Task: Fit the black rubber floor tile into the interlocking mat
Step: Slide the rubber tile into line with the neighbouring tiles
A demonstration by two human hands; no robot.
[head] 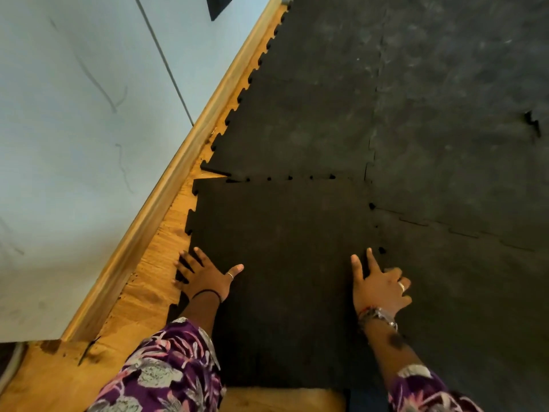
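Floral sleeves (166, 370) reach over the black tile (282, 248).
Left hand (205, 275) and right hand (378, 285) lie open, fingers spread, pressing the tile beside the mat (430, 114).

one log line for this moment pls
left hand flat on tile's left edge | right hand flat on right seam | far seam gaps visible | tile not fully locked
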